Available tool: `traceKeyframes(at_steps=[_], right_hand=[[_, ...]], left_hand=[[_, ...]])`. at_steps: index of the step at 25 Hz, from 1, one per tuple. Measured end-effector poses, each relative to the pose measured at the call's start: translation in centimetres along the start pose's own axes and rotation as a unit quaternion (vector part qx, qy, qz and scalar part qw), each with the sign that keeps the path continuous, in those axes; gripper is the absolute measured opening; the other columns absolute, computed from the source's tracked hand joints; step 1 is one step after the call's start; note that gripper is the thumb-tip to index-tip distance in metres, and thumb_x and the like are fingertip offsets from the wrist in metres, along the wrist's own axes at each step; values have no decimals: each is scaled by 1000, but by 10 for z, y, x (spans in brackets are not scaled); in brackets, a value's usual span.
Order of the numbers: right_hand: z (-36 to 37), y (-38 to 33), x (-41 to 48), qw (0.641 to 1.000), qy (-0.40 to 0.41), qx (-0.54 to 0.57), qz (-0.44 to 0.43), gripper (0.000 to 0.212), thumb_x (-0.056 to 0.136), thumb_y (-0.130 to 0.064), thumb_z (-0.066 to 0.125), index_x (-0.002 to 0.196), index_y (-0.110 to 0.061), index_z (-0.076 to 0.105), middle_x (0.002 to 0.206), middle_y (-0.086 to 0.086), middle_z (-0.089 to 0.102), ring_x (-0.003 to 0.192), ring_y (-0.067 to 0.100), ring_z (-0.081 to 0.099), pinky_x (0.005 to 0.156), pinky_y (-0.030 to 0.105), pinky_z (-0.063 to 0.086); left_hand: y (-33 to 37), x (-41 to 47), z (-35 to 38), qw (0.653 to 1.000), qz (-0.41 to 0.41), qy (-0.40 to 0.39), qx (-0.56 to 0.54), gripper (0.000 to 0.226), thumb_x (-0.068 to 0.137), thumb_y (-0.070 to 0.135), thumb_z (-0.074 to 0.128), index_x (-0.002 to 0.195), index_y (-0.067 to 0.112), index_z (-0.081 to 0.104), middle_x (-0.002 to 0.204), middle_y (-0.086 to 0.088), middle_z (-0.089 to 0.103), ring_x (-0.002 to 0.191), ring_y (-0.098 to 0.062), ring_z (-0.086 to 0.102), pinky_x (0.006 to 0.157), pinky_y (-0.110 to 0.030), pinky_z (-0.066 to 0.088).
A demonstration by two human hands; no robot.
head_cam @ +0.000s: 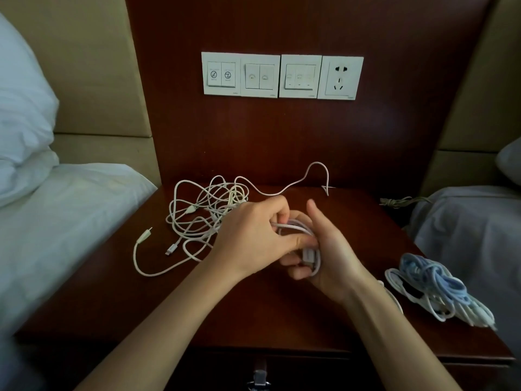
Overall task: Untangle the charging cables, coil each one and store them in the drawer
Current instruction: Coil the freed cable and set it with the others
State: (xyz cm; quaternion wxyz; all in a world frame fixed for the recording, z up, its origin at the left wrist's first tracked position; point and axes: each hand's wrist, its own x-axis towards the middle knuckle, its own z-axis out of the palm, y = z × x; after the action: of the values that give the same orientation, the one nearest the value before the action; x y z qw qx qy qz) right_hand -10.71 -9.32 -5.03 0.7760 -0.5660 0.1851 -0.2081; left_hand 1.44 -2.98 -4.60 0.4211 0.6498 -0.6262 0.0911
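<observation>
Over the middle of the dark wooden nightstand (282, 311) my right hand (329, 249) holds a small coil of white cable (310, 251), loops wrapped around its fingers with a plug at the palm. My left hand (253, 230) pinches a strand of that same cable against the coil. The free end of the cable (318, 170) trails to the back of the table, arching up near the wall. A tangle of white cables (203, 215) lies at the back left, with plugs sticking out toward the front left. The drawer handle (259, 376) shows at the bottom edge.
A bundle of coiled blue and white cables (434, 286) lies at the nightstand's right edge. Beds with white sheets (56, 235) flank both sides. A wall panel holds switches (259, 76) and a socket (339, 77). A thin dark cord (394, 201) lies at the back right.
</observation>
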Motion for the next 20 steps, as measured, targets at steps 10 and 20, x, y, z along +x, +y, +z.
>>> traceKeyframes(at_steps=[10,20], right_hand=[[-8,-5,-2,982,-136,-133,3,21,85,-30,53,94,-17,67,62,-3,48,48,4,29,37,14,18],[-19,-7,4,997,54,-32,-49,44,98,-43,30,117,-12,55,62,-1,48,46,5,31,39,16,21]], left_hand=[[-27,7,-29,938,-53,-189,-287,14,90,27,53,85,20,64,77,19,64,76,3,58,72,-12,44],[-72,9,-9,965,-79,34,246,22,94,14,50,108,17,66,110,0,57,108,-24,47,89,-37,29]])
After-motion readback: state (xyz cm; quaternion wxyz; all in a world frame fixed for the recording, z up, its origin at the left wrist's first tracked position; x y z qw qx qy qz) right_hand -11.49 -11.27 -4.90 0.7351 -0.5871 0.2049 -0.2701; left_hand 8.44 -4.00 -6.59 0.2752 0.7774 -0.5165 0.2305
